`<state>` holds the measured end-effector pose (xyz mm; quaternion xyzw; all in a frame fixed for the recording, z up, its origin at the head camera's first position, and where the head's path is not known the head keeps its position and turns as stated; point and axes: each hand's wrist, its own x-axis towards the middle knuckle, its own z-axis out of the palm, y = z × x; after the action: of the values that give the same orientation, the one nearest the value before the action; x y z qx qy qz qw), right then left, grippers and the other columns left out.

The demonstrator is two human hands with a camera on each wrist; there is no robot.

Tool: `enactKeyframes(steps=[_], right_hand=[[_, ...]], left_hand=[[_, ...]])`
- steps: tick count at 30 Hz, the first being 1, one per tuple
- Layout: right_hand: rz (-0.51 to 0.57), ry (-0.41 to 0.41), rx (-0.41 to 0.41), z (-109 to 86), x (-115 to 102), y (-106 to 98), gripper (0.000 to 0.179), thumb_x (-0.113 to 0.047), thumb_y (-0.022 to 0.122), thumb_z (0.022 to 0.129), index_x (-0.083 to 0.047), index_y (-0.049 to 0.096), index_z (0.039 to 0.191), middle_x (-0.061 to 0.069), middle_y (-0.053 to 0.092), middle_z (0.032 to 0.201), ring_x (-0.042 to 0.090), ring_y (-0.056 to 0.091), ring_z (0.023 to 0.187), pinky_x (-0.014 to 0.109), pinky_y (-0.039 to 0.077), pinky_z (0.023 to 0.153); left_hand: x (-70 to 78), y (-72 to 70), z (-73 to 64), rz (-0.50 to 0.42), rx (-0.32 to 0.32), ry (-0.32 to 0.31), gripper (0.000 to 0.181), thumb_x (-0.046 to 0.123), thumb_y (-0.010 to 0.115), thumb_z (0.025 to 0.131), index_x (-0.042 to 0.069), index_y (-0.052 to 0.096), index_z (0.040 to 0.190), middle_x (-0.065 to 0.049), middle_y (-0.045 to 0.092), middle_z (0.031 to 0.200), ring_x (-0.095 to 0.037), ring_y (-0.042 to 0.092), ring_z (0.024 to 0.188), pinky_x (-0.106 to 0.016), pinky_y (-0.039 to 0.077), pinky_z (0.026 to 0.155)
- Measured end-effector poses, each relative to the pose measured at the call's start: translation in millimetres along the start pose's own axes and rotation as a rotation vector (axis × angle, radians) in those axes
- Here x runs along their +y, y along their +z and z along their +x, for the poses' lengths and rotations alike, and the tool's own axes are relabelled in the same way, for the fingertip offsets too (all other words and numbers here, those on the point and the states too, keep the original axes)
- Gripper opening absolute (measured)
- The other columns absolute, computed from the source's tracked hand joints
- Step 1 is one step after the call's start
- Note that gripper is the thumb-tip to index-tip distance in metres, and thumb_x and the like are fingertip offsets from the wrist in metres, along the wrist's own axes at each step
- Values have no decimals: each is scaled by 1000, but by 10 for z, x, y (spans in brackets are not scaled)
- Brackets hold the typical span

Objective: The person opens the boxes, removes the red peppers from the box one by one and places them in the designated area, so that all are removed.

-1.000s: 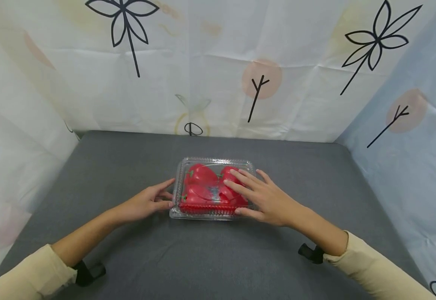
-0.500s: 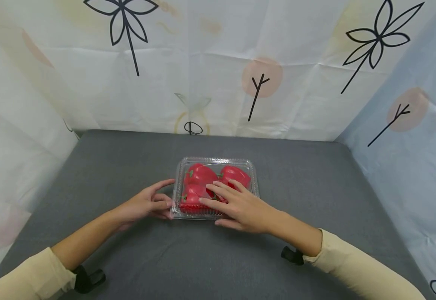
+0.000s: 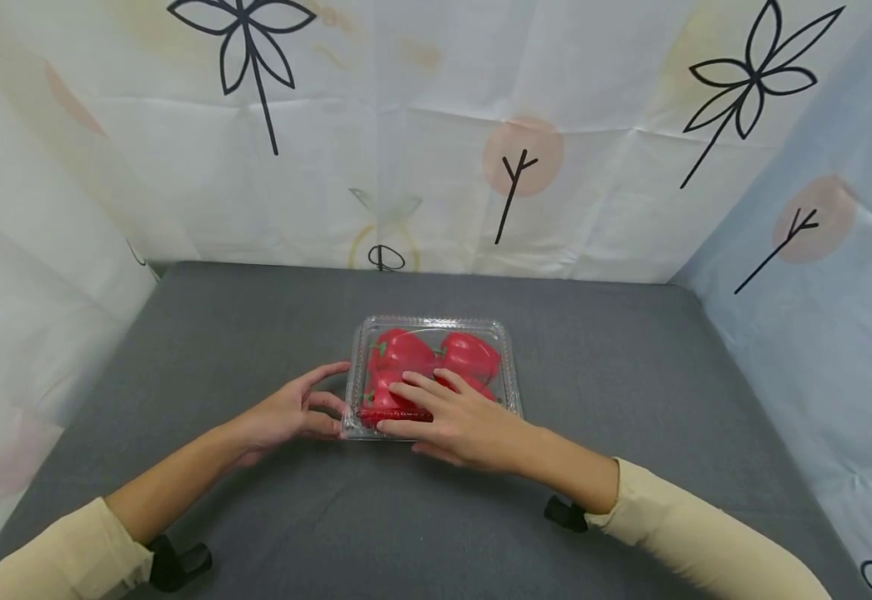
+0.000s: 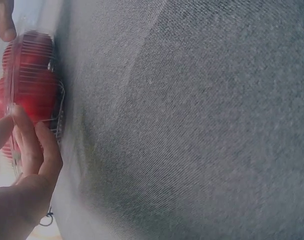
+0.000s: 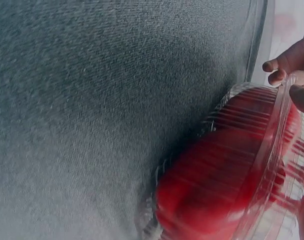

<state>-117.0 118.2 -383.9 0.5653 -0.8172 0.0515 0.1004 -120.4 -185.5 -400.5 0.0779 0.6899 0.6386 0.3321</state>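
A clear plastic clamshell container [image 3: 513, 367] sits in the middle of the grey table with its lid down. Several red bell peppers [image 3: 470, 353] show through it. My left hand [image 3: 274, 421] is at the container's left end; in the left wrist view its thumb and fingertips close on the rim from above and below. My right hand [image 3: 466, 425] lies over the front of the lid, fingers spread on top, covering part of the peppers. In the right wrist view the right thumb [image 5: 300, 97] touches the front rim.
The grey cloth-covered table [image 3: 601, 350] extends around the container. White printed fabric [image 3: 293, 200] hangs behind it and along both sides. Dark straps [image 3: 179, 563] show at both sleeve cuffs.
My right hand has slid left and slightly toward me, from the container's right end along its front. The left hand stays at the left end, fingers shifting slightly. The container has hardly moved.
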Motion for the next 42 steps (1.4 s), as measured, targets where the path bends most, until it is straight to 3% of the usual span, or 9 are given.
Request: enactKeyframes(steps=[4,12,27,34,42], right_hand=[[-33,-3,-9,34,-30,25,54,-36,77,87,-31,59,138,11,46,147,31,36,140,53,36,109],[-66,15,-2,102,-64,47,55,-40,78,85,-32,60,136,12,45,147,29,36,139,52,40,105],[0,30,62,228,-141,95,34,-34,75,87,-25,70,120,10,51,140,25,40,135,50,41,105],[61,68,113,279,-172,118,31,-28,80,83,-21,74,113,10,54,136,23,44,130,44,40,104],[40,77,124,295,-185,152,28,-28,80,84,-21,74,111,8,56,134,23,48,128,42,42,103]], left_hand=[[-58,-6,3,-8,-10,-3,88,7,68,92,14,11,158,-15,64,112,-31,67,97,-37,54,91],[-119,6,7,-62,-27,7,91,8,70,92,16,8,159,-14,63,112,-25,67,97,-38,54,92],[-148,75,10,-162,-51,-14,98,6,72,91,21,4,160,-16,59,117,-29,67,100,-46,54,92],[-167,97,38,-179,-36,18,93,4,69,92,16,7,159,-15,62,110,-25,68,95,-44,54,92],[-152,109,52,-206,-39,6,93,1,69,91,16,7,159,-11,62,105,-23,68,93,-48,54,90]])
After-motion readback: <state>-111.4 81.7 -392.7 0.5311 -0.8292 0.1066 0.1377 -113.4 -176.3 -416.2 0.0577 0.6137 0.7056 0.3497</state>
